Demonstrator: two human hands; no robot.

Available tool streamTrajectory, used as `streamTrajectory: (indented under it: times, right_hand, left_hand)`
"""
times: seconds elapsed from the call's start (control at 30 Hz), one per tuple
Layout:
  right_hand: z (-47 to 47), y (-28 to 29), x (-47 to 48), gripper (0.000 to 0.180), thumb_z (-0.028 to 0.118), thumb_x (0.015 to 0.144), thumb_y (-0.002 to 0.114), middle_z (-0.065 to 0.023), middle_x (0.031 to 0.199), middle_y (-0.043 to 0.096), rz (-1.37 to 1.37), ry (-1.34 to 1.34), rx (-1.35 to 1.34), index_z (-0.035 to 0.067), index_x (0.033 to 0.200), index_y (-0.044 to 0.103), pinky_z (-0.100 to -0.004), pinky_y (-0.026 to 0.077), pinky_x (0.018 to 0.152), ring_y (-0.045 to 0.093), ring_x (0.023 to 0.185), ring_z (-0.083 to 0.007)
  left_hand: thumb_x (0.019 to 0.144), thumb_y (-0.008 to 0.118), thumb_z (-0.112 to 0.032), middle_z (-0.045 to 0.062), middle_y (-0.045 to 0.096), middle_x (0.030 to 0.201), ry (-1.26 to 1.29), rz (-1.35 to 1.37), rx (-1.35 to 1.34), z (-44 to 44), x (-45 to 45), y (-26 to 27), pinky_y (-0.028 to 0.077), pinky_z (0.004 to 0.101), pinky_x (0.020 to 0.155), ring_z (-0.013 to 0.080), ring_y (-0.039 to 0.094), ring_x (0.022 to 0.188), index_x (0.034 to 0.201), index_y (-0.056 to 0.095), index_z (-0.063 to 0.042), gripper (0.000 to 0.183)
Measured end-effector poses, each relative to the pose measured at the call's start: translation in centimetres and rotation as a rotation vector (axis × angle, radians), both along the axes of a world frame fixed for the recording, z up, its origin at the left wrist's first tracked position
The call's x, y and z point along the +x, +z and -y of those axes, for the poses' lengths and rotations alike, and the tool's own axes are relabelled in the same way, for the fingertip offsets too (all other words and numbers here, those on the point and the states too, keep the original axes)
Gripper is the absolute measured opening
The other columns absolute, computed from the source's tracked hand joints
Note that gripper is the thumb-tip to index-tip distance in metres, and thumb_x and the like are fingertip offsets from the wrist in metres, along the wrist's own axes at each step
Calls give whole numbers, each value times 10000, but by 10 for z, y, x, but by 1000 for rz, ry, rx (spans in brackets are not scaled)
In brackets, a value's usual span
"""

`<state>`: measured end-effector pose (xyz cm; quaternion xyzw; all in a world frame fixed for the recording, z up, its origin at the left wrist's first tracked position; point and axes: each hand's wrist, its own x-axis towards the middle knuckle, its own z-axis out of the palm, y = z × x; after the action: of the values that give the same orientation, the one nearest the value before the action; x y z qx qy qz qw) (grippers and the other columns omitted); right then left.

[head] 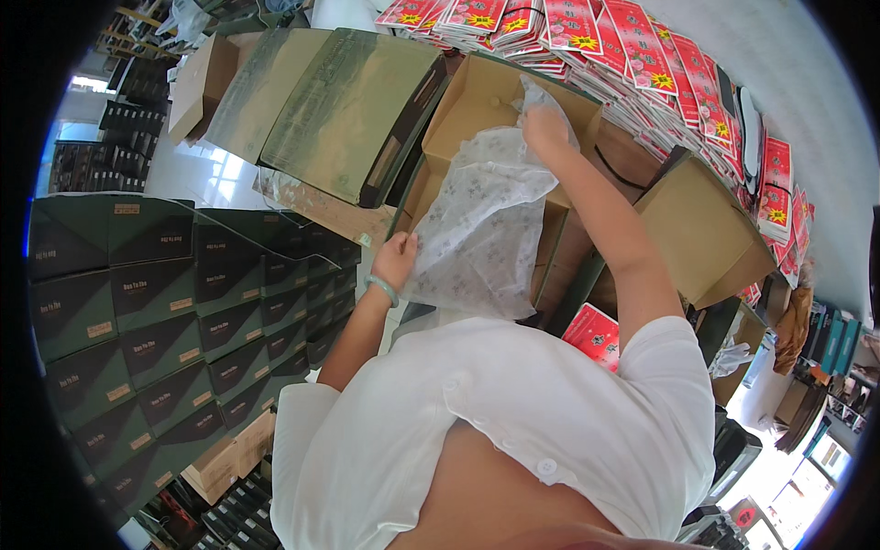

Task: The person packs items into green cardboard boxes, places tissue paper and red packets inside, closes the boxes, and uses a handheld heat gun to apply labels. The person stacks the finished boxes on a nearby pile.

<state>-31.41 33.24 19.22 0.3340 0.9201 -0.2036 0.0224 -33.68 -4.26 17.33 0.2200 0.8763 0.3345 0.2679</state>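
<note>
A thin, whitish, patterned plastic bag [481, 213] is stretched between my two hands, above cardboard boxes that stand open. My left hand [397, 260], with a pale bracelet at the wrist, grips its lower left edge. Farther off, my right hand [546, 129] pinches the bag's upper end over the far open box [459, 93]. Part of the near open box [555, 240] shows beneath the bag; what it holds is hidden.
Green boxes [350, 110] with closed lids lie at the upper left. Red printed packets [643, 55] are heaped along the back. Another open box [701, 220] stands at right. Stacked dark green shoe boxes [155, 295] fill the left side.
</note>
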Motion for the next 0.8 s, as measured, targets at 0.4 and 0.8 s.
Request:
streamTrajectory:
  times: [0.4, 0.8]
  right_hand:
    - [-14, -102, -47, 529, 26, 769, 615, -253, 1076, 620, 365, 386, -148, 111, 1287, 550, -422, 494, 882, 614, 1015, -376]
    - [-36, -195, -158, 337, 237, 891, 469, -114, 1333, 522, 213, -6, -109, 170, 1160, 661, -424, 432, 950, 471, 1251, -280]
  left_hand:
    - [946, 524, -331, 153, 650, 752, 54, -57, -114, 54, 7, 40, 480, 450, 628, 379, 630, 728, 969, 578, -100, 238]
    - [933, 584, -288, 111, 594, 632, 97, 4, -63, 60, 18, 36, 450, 348, 536, 232, 577, 566, 960, 607, -80, 211]
